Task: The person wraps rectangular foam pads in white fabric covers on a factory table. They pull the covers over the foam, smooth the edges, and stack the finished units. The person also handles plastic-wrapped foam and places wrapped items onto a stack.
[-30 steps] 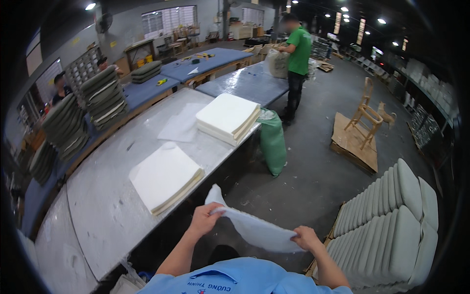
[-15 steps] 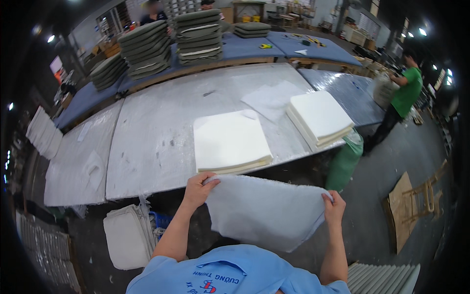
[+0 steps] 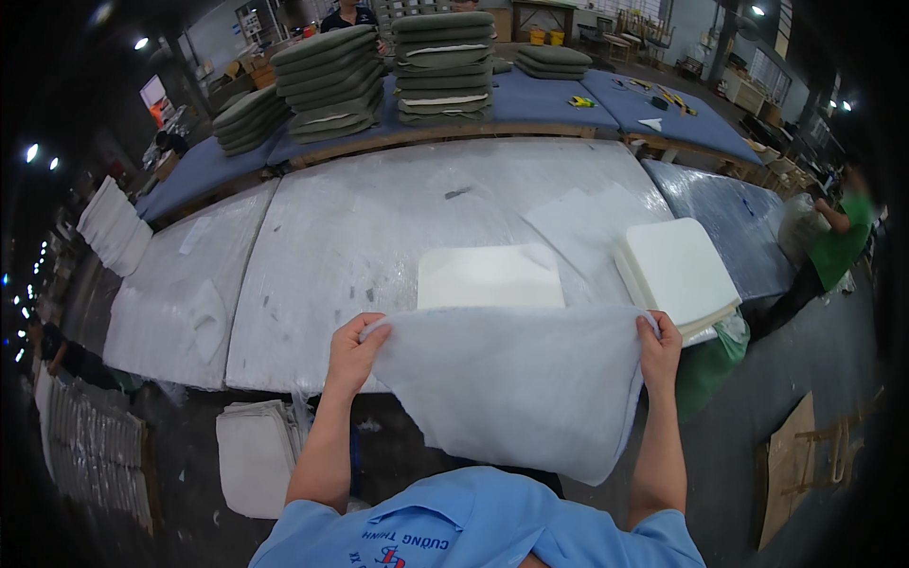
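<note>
Stretched between my hands hangs a sheet of white batting [image 3: 511, 379], its top edge pulled nearly straight. My left hand [image 3: 356, 352] pinches its left corner, and my right hand [image 3: 660, 343] grips the right corner. Behind the sheet, cream foam cushion pads [image 3: 488, 275] lie on the plastic-covered table, their near part hidden by the batting. To the right sits another stack of cream foam pads [image 3: 677, 270] near the table's edge. A loose piece of thin white batting [image 3: 597, 227] lies flat between and beyond the two stacks.
Stacks of grey-green cushions [image 3: 331, 80] stand on a blue-topped table [image 3: 530, 112] at the back. A person in green [image 3: 852, 227] holds a sack at far right. Below the table are a stack of folded white pieces [image 3: 254, 459] and a green sack [image 3: 710, 369].
Both hands have carried the batting sheet forward and up, so it now covers the near part of the middle foam pads. My view has shifted a little to the left.
</note>
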Available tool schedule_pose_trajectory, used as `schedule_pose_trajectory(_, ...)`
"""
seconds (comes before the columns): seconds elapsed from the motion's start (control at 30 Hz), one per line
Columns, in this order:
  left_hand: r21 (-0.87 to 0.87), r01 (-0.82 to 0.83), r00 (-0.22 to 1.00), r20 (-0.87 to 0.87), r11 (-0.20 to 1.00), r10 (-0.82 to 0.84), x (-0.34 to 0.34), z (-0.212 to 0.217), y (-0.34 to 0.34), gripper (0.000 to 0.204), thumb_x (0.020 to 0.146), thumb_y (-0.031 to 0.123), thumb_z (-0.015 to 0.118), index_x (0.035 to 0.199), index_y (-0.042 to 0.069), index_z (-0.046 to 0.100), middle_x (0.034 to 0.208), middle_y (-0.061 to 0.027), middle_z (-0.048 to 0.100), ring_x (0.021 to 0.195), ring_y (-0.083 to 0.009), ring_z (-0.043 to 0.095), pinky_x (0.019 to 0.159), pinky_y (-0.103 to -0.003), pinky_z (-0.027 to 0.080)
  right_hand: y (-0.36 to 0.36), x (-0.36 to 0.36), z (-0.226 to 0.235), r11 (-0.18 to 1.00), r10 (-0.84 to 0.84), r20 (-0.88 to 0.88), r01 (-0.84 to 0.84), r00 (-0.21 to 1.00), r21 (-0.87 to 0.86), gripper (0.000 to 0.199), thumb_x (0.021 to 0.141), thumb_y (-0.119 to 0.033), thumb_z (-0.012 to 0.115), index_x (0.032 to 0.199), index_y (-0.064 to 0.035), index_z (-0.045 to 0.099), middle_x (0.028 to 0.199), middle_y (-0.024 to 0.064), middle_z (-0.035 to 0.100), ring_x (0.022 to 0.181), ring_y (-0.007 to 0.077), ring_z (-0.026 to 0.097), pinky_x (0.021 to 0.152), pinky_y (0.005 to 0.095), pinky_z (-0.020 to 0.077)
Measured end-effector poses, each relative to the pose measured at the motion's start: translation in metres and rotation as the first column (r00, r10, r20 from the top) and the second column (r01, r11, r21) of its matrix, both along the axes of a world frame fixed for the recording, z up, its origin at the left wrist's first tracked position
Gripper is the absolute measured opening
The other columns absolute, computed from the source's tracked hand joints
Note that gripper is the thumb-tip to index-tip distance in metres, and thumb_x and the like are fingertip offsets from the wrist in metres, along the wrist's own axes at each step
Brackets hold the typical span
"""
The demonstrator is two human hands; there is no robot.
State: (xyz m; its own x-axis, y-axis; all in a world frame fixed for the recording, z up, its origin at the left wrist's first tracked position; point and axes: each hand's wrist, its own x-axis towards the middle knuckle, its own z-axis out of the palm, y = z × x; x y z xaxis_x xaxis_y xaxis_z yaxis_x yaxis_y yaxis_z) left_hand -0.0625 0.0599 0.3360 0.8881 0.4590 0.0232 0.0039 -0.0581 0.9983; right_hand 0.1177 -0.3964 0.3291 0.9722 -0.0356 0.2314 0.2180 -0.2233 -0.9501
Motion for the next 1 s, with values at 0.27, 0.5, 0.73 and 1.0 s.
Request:
schedule_pose_trajectory(0.27, 0.105, -0.195, 0.981, -0.001, 0.975, 0.196, 0.078, 0.011, 0.028, 0.021, 0.1, 0.017, 0.067, 0.11, -0.001, 0.072, 0.09, -0.0013, 0.071, 0.08, -0.0073, 0.062, 0.071, -0.024, 0.051, 0.052, 0.118, -0.006, 0.986, 0.114, 0.033, -0.117, 0.993, 0.115, 0.016, 0.099, -0.015, 0.068, 0.101, 0.0005, 0.068, 0.08, -0.0054, 0.058, 0.076, 0.0042, 0.048, 0.069, 0.0211, 0.0403)
schedule_pose_trajectory(0.5, 0.215, -0.362, 0.932, 0.111, 0.907, 0.345, 0.169, 0.05, 0.063, 0.021, 0.1, 0.019, 0.067, 0.108, 0.001, 0.073, 0.09, -0.0009, 0.07, 0.081, -0.0076, 0.06, 0.072, -0.025, 0.05, 0.087, 0.24, 0.008, 0.975, 0.209, 0.047, -0.212, 0.977, 0.07, 0.018, 0.101, -0.018, 0.065, 0.101, -0.0003, 0.068, 0.077, -0.0076, 0.055, 0.071, 0.0028, 0.043, 0.062, 0.0215, 0.0361)
schedule_pose_trajectory(0.73, 0.255, -0.36, 0.933, 0.064, 0.898, 0.355, 0.229, 0.058, 0.085, 0.022, 0.101, 0.021, 0.066, 0.11, 0.003, 0.073, 0.09, -0.0004, 0.068, 0.081, -0.0073, 0.059, 0.072, -0.025, 0.049, 0.124, 0.316, 0.003, 0.964, 0.257, 0.064, -0.261, 0.964, 0.049, 0.021, 0.104, -0.017, 0.061, 0.107, 0.0014, 0.068, 0.081, -0.0048, 0.059, 0.074, 0.0042, 0.047, 0.066, 0.0208, 0.0397)
schedule_pose_trajectory(1.0, 0.184, -0.287, 0.948, -0.085, 0.94, 0.306, 0.302, 0.028, 0.134, 0.024, 0.102, 0.023, 0.065, 0.114, 0.003, 0.072, 0.092, -0.0019, 0.069, 0.081, -0.0096, 0.06, 0.074, -0.026, 0.051, 0.184, 0.395, -0.02, 0.962, 0.271, -0.02, -0.269, 0.962, 0.048, 0.02, 0.102, -0.018, 0.063, 0.103, 0.0006, 0.07, 0.078, -0.0049, 0.057, 0.07, 0.005, 0.045, 0.062, 0.0236, 0.0379)
